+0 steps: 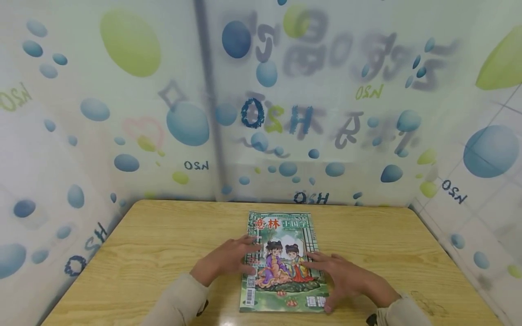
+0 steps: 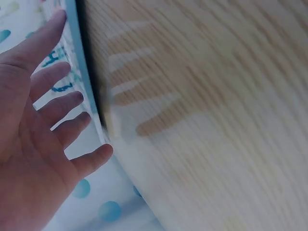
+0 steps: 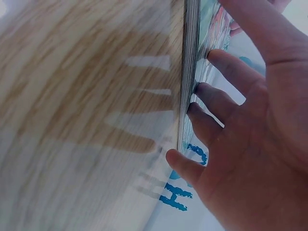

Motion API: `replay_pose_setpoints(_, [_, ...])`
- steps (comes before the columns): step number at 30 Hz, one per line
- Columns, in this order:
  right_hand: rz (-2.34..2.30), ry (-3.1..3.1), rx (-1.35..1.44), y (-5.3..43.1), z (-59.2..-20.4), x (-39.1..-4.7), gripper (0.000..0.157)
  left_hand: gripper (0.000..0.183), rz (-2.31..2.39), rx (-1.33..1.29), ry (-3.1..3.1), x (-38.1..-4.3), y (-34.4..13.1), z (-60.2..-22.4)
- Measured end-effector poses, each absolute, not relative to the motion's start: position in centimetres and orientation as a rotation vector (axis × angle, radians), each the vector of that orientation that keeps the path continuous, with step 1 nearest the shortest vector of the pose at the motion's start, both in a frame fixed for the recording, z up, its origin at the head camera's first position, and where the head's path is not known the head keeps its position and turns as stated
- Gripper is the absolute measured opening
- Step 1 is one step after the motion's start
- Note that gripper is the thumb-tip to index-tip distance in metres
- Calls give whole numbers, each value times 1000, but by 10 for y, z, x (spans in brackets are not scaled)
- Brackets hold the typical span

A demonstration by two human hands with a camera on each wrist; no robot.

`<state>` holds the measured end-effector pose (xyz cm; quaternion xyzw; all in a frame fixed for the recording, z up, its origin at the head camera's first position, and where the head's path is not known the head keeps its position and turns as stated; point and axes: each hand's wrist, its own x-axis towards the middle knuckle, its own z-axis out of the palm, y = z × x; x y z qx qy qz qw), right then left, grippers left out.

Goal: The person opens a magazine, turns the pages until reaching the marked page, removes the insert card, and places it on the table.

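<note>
A magazine (image 1: 285, 267) lies face up on the wooden table, its green cover showing two drawn figures in robes under a red and white title. At its left edge is my left hand (image 1: 228, 258), fingers spread and reaching onto the cover. My right hand (image 1: 346, 278) is at the right edge, with fingertips over the cover and the thumb by the lower right corner. In the left wrist view the left hand (image 2: 43, 115) has its fingers apart. The right wrist view shows the right hand (image 3: 245, 110) with fingertips along the magazine's page edges (image 3: 188, 72).
The wooden table (image 1: 163, 226) reflects light and the hands. Behind it and on both sides hangs a pale curtain (image 1: 261, 176) printed with blue and green drops and mirrored lettering. Light sleeves (image 1: 179, 296) cover both forearms.
</note>
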<state>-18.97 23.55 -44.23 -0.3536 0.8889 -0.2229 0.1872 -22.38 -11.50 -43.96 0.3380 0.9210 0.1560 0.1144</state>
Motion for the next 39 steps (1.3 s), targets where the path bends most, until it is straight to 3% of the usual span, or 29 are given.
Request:
replay_pose_setpoints(12, [-631,2527,-1028,236,-446,-190,103,43,402,1181,2656,-205,-83,-443])
replay_pose_setpoints(20, [-600,2546,-1029,236,-446,-193,101,64,348,1258,2707,-196,-72,-445])
replay_pose_setpoints(39, [-688,2524,-1017,236,-439,-201,91,78,329,1220,2734,-188,-68,-449])
